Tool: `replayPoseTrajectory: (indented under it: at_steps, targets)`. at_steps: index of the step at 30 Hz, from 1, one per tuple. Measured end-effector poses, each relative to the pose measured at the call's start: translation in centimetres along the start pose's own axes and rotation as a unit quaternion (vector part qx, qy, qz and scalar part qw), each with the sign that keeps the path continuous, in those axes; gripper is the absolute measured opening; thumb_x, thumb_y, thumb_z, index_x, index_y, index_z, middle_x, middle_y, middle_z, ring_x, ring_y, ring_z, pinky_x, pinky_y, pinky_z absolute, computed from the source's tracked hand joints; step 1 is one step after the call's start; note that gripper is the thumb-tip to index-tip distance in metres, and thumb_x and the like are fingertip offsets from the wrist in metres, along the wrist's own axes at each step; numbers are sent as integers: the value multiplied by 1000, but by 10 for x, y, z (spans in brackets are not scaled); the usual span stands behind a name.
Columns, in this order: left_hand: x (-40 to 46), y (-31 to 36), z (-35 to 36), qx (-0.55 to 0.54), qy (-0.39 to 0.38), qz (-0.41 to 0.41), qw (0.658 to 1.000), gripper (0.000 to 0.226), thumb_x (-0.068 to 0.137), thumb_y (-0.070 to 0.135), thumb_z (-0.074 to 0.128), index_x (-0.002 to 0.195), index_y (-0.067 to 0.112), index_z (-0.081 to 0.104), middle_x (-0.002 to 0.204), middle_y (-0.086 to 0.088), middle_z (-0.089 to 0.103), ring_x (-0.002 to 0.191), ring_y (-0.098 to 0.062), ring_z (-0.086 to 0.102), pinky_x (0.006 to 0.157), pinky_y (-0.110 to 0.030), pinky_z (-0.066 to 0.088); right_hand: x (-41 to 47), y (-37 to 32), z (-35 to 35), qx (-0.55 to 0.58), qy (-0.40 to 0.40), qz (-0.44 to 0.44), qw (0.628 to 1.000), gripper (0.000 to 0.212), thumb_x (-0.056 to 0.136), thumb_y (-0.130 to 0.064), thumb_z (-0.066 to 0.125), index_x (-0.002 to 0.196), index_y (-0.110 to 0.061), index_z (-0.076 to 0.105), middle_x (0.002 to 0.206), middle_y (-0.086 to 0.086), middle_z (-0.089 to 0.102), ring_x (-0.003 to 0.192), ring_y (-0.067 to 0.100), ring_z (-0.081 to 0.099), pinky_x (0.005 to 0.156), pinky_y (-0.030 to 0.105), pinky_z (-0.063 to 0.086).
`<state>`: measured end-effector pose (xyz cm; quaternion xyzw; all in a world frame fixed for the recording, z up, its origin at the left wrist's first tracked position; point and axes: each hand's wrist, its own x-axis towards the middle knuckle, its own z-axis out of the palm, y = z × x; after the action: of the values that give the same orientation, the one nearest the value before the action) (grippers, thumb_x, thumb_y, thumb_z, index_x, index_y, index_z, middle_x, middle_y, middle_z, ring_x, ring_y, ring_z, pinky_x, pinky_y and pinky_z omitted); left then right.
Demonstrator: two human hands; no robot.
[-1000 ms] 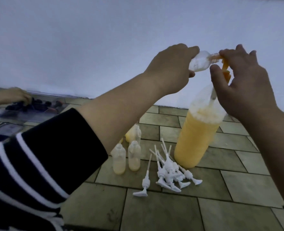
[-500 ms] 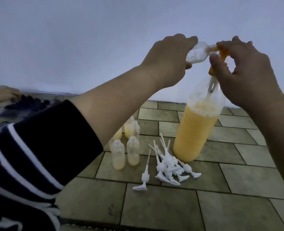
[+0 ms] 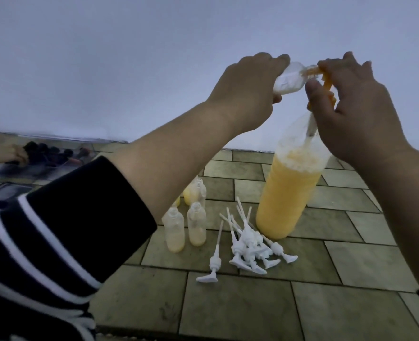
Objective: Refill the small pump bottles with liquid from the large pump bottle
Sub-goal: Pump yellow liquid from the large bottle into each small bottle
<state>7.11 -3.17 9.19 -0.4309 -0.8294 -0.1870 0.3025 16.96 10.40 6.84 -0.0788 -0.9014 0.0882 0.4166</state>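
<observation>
I can read no text, label, brand, number or sign on anything in front of me (the picture is dim and soft, so any fine print would be lost anyway).
</observation>
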Motion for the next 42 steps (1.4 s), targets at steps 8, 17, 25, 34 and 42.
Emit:
replayPoseTrajectory:
  at_steps: [8,17,25,34,42]
  targets:
    - [-5,5,11,-2,9,3,1000,47,91,17,52,136,21,39,121,-1,54,109,-23,51,85,-33,40,-10,-2,13,32,61,27,997,42,98,-31,40,133,-9,47,141,10,46,141,23,26,115,36,18]
    - [-1,1,1,10,24,9,1000,47,92,18,52,137,22,39,122,0,55,110,-22,51,86,-33,39,-1,-1,4,5,46,-8,999,46,100,-37,35,134,-9,45,142,9,45,142,23,25,115,28,8]
    - [-8,2,12,-20,-15,-5,1000,49,91,15,54,137,20,40,122,-1,55,110,-23,51,90,-35,42,-6,4,17,26,59,12,998,40,96,-30,40,130,-13,49,136,7,50,131,21,39,109,14,17]
    - [-4,3,3,-13,9,3,1000,50,90,14,54,138,21,40,122,1,55,111,-23,50,91,-34,40,-3,3,15,37,77,4,996,41,97,-33,41,131,-12,49,137,6,50,138,21,33,104,5,4]
    - [-6,0,3,-3,-5,6,1000,49,89,12,54,135,20,42,120,0,56,110,-23,50,90,-35,41,1,1,11,22,52,-8,998,42,99,-36,36,128,-12,53,136,6,53,138,22,32,112,25,13]
